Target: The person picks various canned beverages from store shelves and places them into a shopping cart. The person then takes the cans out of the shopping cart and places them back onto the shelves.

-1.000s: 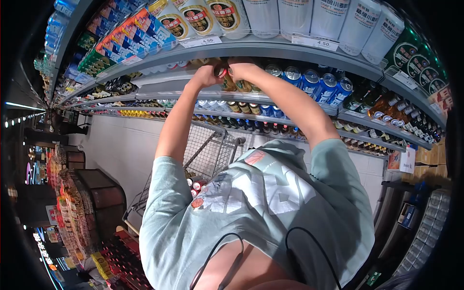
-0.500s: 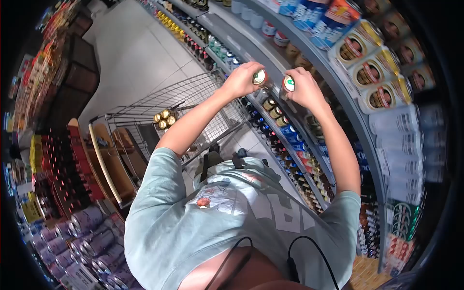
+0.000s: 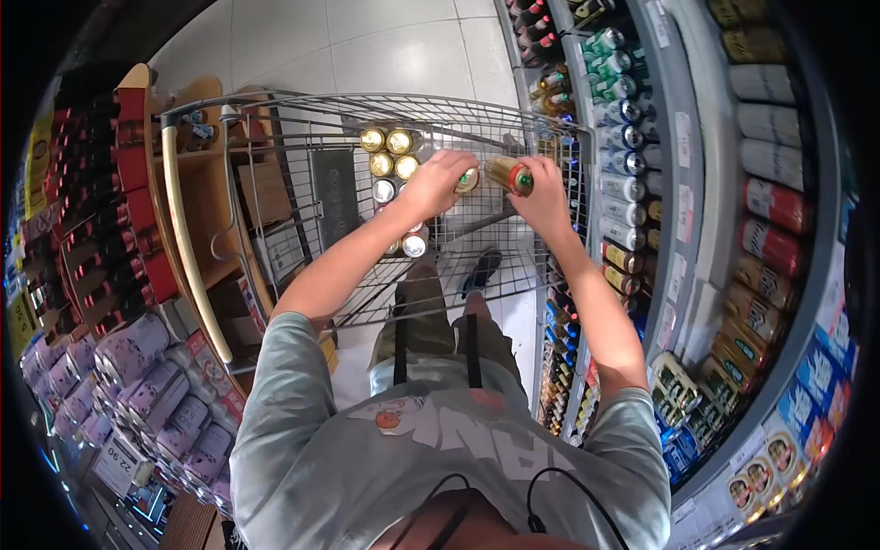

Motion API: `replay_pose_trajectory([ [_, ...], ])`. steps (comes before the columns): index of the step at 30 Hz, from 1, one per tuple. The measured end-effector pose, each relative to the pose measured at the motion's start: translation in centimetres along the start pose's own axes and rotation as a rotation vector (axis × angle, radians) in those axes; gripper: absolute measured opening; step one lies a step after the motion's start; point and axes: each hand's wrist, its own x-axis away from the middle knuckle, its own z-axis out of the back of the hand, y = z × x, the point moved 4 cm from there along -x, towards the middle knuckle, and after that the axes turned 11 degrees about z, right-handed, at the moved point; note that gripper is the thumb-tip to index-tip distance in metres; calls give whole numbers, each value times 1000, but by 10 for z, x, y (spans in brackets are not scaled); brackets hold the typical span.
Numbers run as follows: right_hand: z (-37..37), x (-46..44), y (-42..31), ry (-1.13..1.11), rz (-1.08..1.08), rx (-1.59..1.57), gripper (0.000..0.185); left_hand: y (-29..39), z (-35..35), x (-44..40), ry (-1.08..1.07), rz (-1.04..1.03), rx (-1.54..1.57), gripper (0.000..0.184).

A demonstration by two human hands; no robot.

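Left fingers curl around one can, right fingers around another tilted can; below them is the cart. A firm hold, cans kept apart, seems good.

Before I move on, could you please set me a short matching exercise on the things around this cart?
1. right hand
2. cart handle
3. gold-topped cans
4. white price sign

A. inside the cart
B. reads 22.90
C. holding a gold can
D. cream-coloured

Right pairs: 1-C; 2-D; 3-A; 4-B
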Motion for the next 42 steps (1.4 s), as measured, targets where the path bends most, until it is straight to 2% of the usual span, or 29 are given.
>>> replay_pose_trajectory([
  [4,-81,-41,29,-42,-59,-34,57,-55,-25,-19,18,32,-68,66],
  [8,-129,-60,49,-49,4,-4,57,-92,-46,-31,165,45,-72,59],
  [12,-154,-72,66,-73,42,25,60,-118,-64,-40,222,66,-91,53],
  [17,-167,-84,73,-162,25,54,61,-138,-74,-45,153,122,-129,52],
  [20,-177,-85,76,-149,36,59,61,-143,-76,-45,165,90,-232,52],
  [23,-185,-86,75,-170,56,55,62,-147,-75,-47,202,110,-266,42],
  [26,-200,-85,75,-189,79,106,63,-157,-75,-43,237,85,-248,41],
  [30,-201,-84,71,-220,102,122,64,-159,-78,-40,172,116,-368,43],
  [36,-206,-84,67,-185,121,113,67,-162,-77,-40,179,122,-353,43],
  [39,-208,-82,61,-157,108,173,73,-164,-77,-38,190,110,-334,47],
  [42,-211,-82,63,-117,110,164,79,-166,-79,-38,191,102,-330,58],
])
